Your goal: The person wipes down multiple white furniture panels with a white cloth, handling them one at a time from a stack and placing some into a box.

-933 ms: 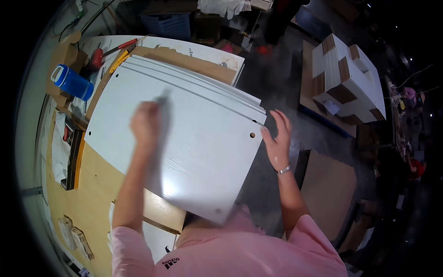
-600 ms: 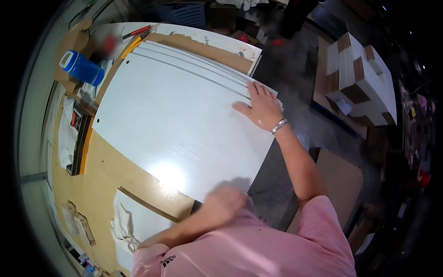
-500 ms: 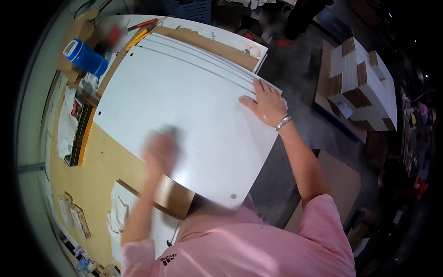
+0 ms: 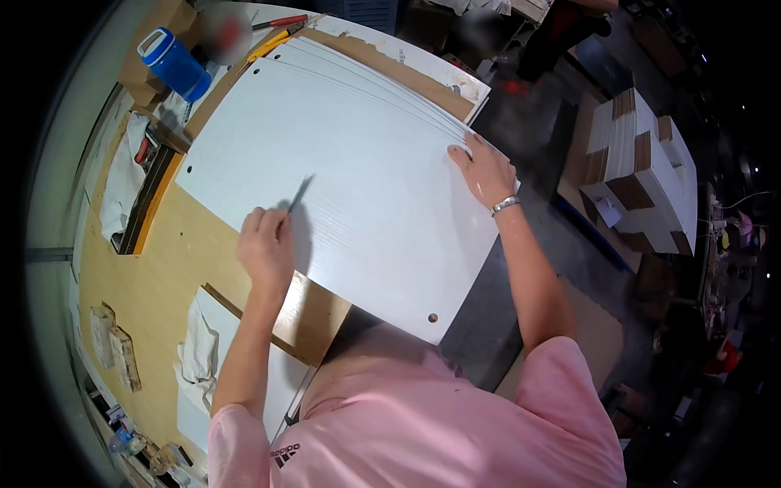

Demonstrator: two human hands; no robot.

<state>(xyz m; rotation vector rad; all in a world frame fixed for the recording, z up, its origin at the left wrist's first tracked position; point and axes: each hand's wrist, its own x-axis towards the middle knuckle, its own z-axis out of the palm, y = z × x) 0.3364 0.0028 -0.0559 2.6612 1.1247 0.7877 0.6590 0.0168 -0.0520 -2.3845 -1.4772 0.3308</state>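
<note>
A stack of white panels, slightly fanned at its far side, lies on the workbench in front of me. Round dark holes mark the top panel's corners. My left hand is closed around a slim, dark, pointed tool just over the stack's near-left part; its exact kind I cannot make out. On the stack's right corner lies my right hand, open, thumb apart on the top panel and fingers reaching toward the fanned edges. A silver bracelet circles that wrist.
A blue jug stands at the far left, near red-handled and yellow-handled tools. White cloth and two worn blocks lie on the left. Stacked white pieces with brown padding stand on the right.
My left hand, blurred in a stroke over the panel before, is now sharper and slightly nearer the left edge, with the slim tool visible. My right hand stays at the corner, fingers more bent.
</note>
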